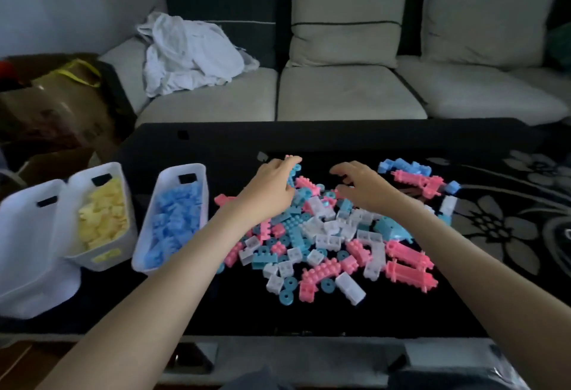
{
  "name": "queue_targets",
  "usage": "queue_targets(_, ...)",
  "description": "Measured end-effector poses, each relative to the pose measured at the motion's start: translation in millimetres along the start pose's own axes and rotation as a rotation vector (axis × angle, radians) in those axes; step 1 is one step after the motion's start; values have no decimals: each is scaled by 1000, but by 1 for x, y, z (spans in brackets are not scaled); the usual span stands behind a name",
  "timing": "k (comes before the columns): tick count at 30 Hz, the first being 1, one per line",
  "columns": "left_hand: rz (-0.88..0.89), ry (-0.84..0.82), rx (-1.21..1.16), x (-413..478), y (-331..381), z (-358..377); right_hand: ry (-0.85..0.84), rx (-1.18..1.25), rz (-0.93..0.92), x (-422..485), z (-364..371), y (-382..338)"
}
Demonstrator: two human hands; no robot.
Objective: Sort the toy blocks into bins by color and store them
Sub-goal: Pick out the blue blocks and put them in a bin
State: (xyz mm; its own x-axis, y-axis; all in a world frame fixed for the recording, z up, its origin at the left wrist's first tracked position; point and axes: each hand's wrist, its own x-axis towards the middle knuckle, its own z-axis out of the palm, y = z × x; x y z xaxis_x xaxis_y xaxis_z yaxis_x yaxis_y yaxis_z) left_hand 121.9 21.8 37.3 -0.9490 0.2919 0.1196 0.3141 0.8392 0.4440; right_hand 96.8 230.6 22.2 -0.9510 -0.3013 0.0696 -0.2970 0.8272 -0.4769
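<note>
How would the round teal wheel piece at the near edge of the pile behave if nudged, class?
Lying flat on the black table, the teal wheel would probably slide rather than roll; tipped on edge, it likely rolls. It looks like small moulded plastic, so probably light and stiff.

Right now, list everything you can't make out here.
All in the head view:
- Left hand: its back hides the palm, so it is unclear whether it grips a block.
- Right hand: curled fingers hide what lies beneath, so its grip is unclear.
- White bin: cut off by the left edge, contents washed out.
- Label on the yellow bin: too blurred to read.
- Pile: blocks under both hands are hidden.
</note>
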Motion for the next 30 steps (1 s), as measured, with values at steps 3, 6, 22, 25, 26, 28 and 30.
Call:
queue_targets(3, 85, -9, -39, 18, 19, 24, 163, 35, 190, -5, -26, 69)
queue_targets(6, 176, -58, -35, 36, 39, 47, 261, -2, 364, -5, -43, 126)
queue_targets(22, 158, -264, 180, 172, 112, 127, -86, 67, 232, 37, -47, 166)
queue_targets(25, 200, -198, 188, 171, 108, 132, -144, 115, 220, 36, -50, 165)
queue_targets(26, 181, -196, 170, 169, 107, 131, -157, 110, 218, 36, -51, 165)
queue_targets(28, 104, -239, 139, 166, 106, 130, -167, 113, 222, 33, -52, 164)
queue_targets(30, 16, -298, 127, 162, 104, 128, -160, 132, 232, 31, -50, 164)
